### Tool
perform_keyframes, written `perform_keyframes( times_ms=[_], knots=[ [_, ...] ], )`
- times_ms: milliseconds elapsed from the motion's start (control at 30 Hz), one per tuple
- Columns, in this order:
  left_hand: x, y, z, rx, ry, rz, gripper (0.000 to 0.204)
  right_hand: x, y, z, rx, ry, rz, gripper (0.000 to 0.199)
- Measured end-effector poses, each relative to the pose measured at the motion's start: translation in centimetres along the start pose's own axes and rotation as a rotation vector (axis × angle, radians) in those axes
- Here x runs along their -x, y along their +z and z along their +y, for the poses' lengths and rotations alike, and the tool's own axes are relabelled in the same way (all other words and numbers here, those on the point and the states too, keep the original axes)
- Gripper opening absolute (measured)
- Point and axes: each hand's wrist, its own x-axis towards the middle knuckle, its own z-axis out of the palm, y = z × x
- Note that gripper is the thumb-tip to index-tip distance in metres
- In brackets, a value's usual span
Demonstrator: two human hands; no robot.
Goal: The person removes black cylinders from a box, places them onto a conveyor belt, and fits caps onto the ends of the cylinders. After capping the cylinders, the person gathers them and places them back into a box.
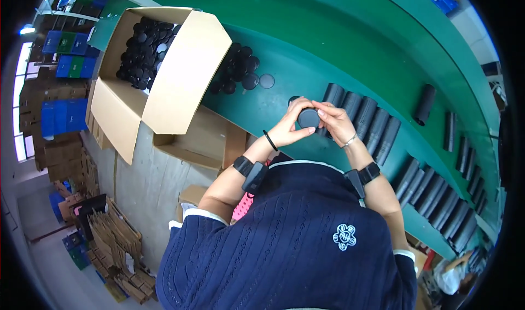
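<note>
In front of my chest, both hands are together over the green bench [284, 53]. Between them is a round black cap [309, 118], its flat face turned up toward me. My left hand [288, 127] curls round its left side, the thumb along the lower edge. With thumb and fingertips, my right hand [338, 126] pinches the upper right edge. Whether a tube sits below the cap is hidden. Just past my right hand, several black ribbed tubes [367, 116] lie side by side. Loose black caps [236, 69] are heaped to the left, one flat disc [267, 81] apart.
An open carton [188, 72] full of black caps [143, 50] stands at the left, flaps spread. Below it is another open carton [191, 146]. More black tubes [437, 198] lie in rows at the right, some against the raised far side. Blue crates [64, 117] stand far left.
</note>
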Motion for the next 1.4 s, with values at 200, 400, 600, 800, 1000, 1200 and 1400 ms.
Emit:
perform_keyframes(
  times_ms=[200,400,600,800,1000,1200,1400],
  knots=[
    [-0.4,-1.7,-1.5,0.154,-0.048,0.019,0.070,-1.2,2.6,-0.4,0.115,-0.041,0.142,0.027],
    [-2.9,-4.3,-1.9,0.151,-0.081,-0.047,0.072,-3.5,2.7,-0.2,0.066,-0.078,0.260,0.026],
    [-2.7,-5.1,-3.8,0.483,-0.073,-0.012,0.063,-3.9,2.9,-0.9,-0.012,-0.003,0.254,0.016],
    [-3.1,-6.8,-3.8,0.725,-0.267,-0.014,0.053,-5.3,3.8,-2.1,0.010,0.029,0.241,0.020],
    [-4.8,-7.0,-4.9,0.775,-0.264,0.060,0.044,-7.3,4.0,-1.8,-0.115,0.065,0.214,0.031],
    [-4.7,-5.5,-4.1,0.514,-0.177,0.073,0.047,-6.3,3.6,-1.7,-0.080,0.073,0.238,0.032],
    [-7.3,-6.3,-1.9,0.910,-0.351,0.212,0.041,-4.9,3.5,-3.1,0.842,-0.347,0.159,0.082]
  ],
)
